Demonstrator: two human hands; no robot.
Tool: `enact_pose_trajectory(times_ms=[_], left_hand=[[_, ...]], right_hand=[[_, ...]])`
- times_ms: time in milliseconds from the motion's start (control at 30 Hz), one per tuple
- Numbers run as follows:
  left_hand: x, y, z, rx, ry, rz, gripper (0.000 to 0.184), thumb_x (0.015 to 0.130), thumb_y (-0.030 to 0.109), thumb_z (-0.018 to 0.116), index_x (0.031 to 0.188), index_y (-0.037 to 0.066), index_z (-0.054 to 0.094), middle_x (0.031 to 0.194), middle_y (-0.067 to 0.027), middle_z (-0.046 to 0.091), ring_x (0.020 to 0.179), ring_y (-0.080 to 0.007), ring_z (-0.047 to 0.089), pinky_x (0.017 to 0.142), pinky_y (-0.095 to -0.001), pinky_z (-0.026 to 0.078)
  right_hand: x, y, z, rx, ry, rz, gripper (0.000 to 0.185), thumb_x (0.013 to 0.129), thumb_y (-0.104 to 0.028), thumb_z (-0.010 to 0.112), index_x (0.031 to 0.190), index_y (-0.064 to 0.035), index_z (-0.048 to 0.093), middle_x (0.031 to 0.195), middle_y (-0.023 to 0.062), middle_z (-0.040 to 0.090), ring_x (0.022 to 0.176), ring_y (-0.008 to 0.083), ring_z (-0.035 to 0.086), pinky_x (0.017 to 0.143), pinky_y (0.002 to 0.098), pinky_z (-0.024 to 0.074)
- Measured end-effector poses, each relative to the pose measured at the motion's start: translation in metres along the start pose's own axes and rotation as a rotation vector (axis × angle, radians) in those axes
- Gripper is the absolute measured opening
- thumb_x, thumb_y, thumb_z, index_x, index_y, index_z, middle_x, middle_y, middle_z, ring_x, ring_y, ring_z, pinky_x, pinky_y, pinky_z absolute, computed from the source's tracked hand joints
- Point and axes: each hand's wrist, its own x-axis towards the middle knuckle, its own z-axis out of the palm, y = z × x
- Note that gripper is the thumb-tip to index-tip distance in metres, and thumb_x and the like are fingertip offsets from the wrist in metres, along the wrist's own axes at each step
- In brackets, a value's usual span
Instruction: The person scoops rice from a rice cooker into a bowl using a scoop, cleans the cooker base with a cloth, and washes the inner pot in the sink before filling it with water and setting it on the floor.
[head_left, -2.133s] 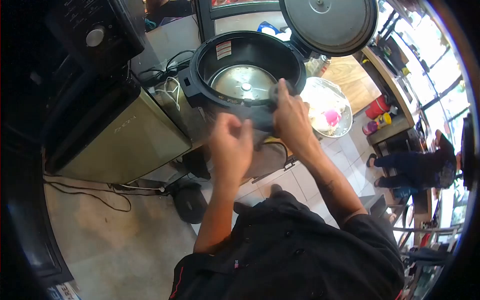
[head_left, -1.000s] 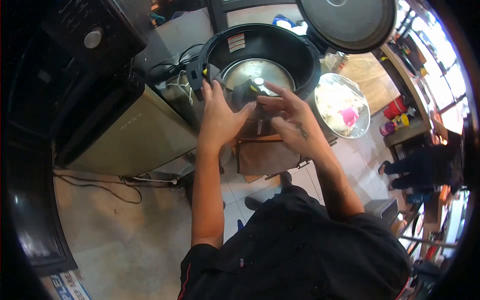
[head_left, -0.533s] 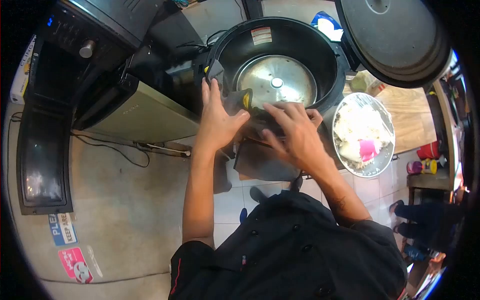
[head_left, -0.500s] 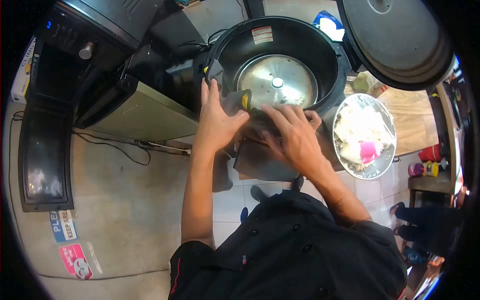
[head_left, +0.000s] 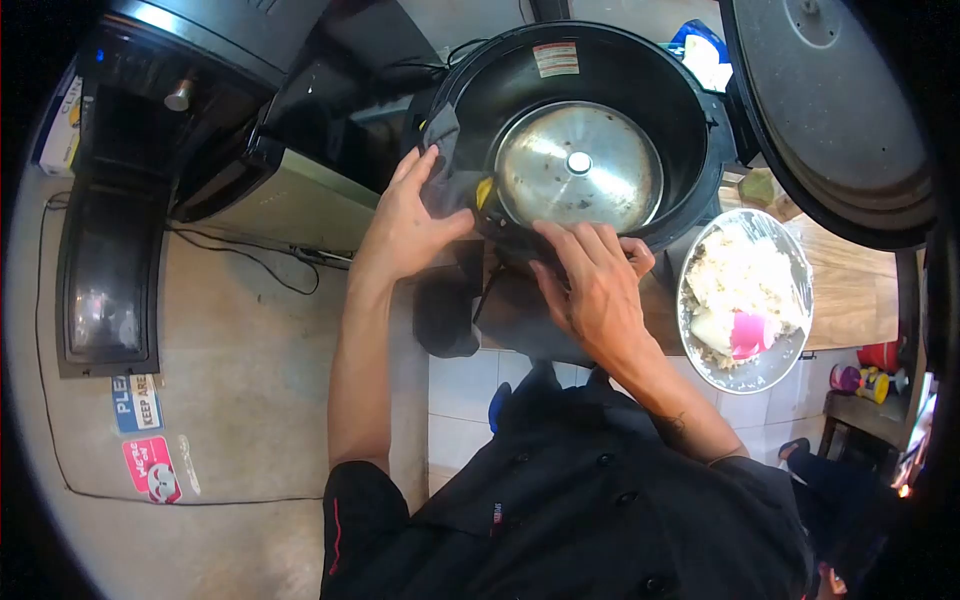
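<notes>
A big black cooker [head_left: 692, 215] stands with its lid [head_left: 835, 110] raised; a round metal heating plate [head_left: 580, 168] shows at its bottom. A dark grey cloth [head_left: 441, 128] with yellow parts lies over the cooker's near left rim. My left hand [head_left: 412, 222] grips the cloth, fingers at its edge and thumb toward the rim. My right hand [head_left: 600, 290] has its fingers curled over the near rim, pressed on dark cloth. A metal bowl [head_left: 698, 357] of white rice [head_left: 735, 275] stands right of the cooker, a pink-and-white scoop [head_left: 748, 334] in it.
A black appliance with a knob [head_left: 178, 96] is at the upper left. Cables [head_left: 250, 252] run along the wall. The wooden table [head_left: 850, 285] extends behind the bowl. Another person's legs [head_left: 835, 483] show at the lower right. A blue-and-white packet [head_left: 705, 60] lies behind the cooker.
The view has shifted, so the cooker and bowl appear farther right. My left hand, earlier pinching in the air, has come onto the cloth at the left rim. My right hand has settled at the near rim.
</notes>
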Motion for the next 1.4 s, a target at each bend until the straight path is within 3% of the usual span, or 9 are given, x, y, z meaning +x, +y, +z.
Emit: enact_pose_trajectory(times_ms=[233, 400, 533, 833, 933, 1067, 1167, 1300, 1400], left_hand=[[0.003, 0.000, 0.002, 0.073, 0.072, -0.008, 0.085, 0.078, 0.022, 0.083, 0.151, -0.007, 0.051, 0.160, -0.0287, 0.045, 0.149, -0.0397, 0.046, 0.122, -0.0404, 0.037], [0.027, -0.019, -0.004, -0.017, 0.200, 0.112, 0.062, 0.076, 0.026, 0.083, 0.126, -0.007, 0.067, 0.133, -0.0261, 0.066, 0.123, -0.0386, 0.066, 0.107, -0.0429, 0.051], [0.038, -0.032, -0.006, 0.025, 0.238, 0.149, 0.050, 0.077, 0.024, 0.082, 0.113, -0.008, 0.072, 0.120, -0.0248, 0.070, 0.110, -0.0383, 0.071, 0.098, -0.0425, 0.055], [0.060, -0.045, -0.013, 0.098, 0.270, 0.210, 0.042, 0.081, 0.025, 0.076, 0.105, -0.009, 0.072, 0.109, -0.0312, 0.071, 0.104, -0.0442, 0.071, 0.092, -0.0478, 0.055], [0.060, -0.042, -0.036, -0.035, 0.351, 0.089, 0.036, 0.086, 0.027, 0.072, 0.105, -0.004, 0.072, 0.091, -0.0271, 0.074, 0.089, -0.0465, 0.072, 0.083, -0.0511, 0.056], [0.069, -0.046, -0.054, -0.312, 0.393, 0.102, 0.038, 0.089, 0.020, 0.067, 0.121, -0.001, 0.069, 0.101, -0.0183, 0.075, 0.094, -0.0308, 0.071, 0.089, -0.0407, 0.054], [0.069, -0.036, -0.051, -0.415, 0.419, 0.092, 0.036, 0.090, 0.021, 0.064, 0.119, 0.000, 0.070, 0.103, -0.0162, 0.074, 0.097, -0.0275, 0.069, 0.091, -0.0390, 0.052], [0.085, -0.046, -0.033, -0.598, 0.390, -0.196, 0.040, 0.092, 0.023, 0.060, 0.115, -0.009, 0.068, 0.101, -0.0211, 0.071, 0.099, -0.0296, 0.066, 0.092, -0.0391, 0.050], [0.086, -0.061, -0.016, -0.344, 0.358, -0.175, 0.048, 0.097, 0.029, 0.060, 0.117, -0.014, 0.066, 0.115, -0.0282, 0.069, 0.112, -0.0389, 0.066, 0.101, -0.0437, 0.049]], right_hand=[[0.007, -0.016, -0.007, -0.129, -0.025, 0.051, 0.047, 0.082, -0.016, 0.084, 0.127, -0.0132, 0.070, 0.115, 0.0030, 0.072, 0.116, 0.0231, 0.066, 0.096, 0.0399, 0.0343], [0.004, -0.020, -0.006, -0.175, -0.055, 0.064, 0.047, 0.083, -0.017, 0.082, 0.128, -0.0157, 0.069, 0.121, 0.0035, 0.071, 0.128, 0.0217, 0.063, 0.099, 0.0433, 0.0324], [0.005, -0.030, -0.007, -0.195, -0.070, 0.116, 0.042, 0.085, -0.019, 0.079, 0.126, -0.0138, 0.070, 0.122, 0.0062, 0.071, 0.134, 0.0253, 0.060, 0.105, 0.0498, 0.0310], [0.012, -0.047, -0.014, -0.266, -0.135, 0.227, 0.037, 0.089, -0.023, 0.076, 0.125, -0.0133, 0.074, 0.128, 0.0058, 0.072, 0.142, 0.0266, 0.056, 0.115, 0.0610, 0.0253], [0.009, -0.049, -0.012, -0.259, -0.108, 0.245, 0.039, 0.089, -0.024, 0.077, 0.127, -0.0139, 0.074, 0.133, 0.0057, 0.070, 0.143, 0.0268, 0.055, 0.116, 0.0621, 0.0243], [0.005, -0.050, -0.010, -0.226, -0.049, 0.263, 0.043, 0.090, -0.024, 0.077, 0.131, -0.0144, 0.073, 0.140, 0.0070, 0.067, 0.145, 0.0279, 0.053, 0.117, 0.0620, 0.0226], [0.005, -0.048, -0.009, -0.207, -0.035, 0.279, 0.044, 0.090, -0.024, 0.077, 0.132, -0.0145, 0.073, 0.144, 0.0075, 0.064, 0.145, 0.0281, 0.053, 0.118, 0.0616, 0.0214], [0.003, -0.045, -0.007, -0.235, -0.056, 0.265, 0.045, 0.090, -0.025, 0.077, 0.134, -0.0143, 0.071, 0.145, 0.0084, 0.063, 0.145, 0.0285, 0.052, 0.118, 0.0615, 0.0214], [0.003, -0.042, -0.011, -0.243, -0.072, 0.253, 0.048, 0.090, -0.024, 0.076, 0.137, -0.0148, 0.069, 0.148, 0.0084, 0.060, 0.145, 0.0289, 0.051, 0.118, 0.0616, 0.0211]])
